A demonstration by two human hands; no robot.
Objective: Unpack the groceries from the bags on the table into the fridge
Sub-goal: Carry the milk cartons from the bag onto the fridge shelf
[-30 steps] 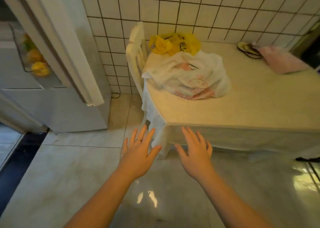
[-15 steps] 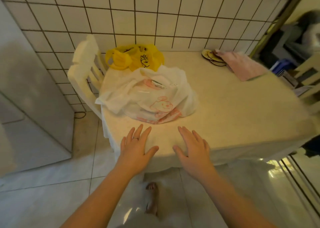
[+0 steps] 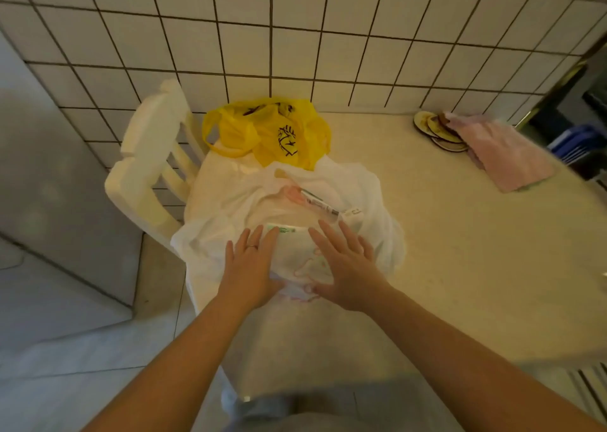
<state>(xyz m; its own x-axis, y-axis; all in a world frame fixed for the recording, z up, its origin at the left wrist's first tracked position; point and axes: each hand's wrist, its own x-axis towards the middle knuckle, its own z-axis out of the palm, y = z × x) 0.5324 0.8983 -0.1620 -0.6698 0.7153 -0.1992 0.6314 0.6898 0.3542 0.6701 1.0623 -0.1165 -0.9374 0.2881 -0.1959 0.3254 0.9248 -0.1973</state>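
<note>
Both hands have been brought forward from the near edge of the table (image 3: 460,251) onto the white bag (image 3: 226,208). Left hand (image 3: 249,267) and right hand (image 3: 345,267) are laid flat, fingers straight, nothing gripped. This bag is slumped at the left edge, with the yellow bag (image 3: 262,132) behind it in the far left corner. Packets (image 3: 320,203) are glimpsed inside, contents otherwise unreadable. Risk: thin plastic overhanging the edge — items may be spilled if it is tugged sideways.
</note>
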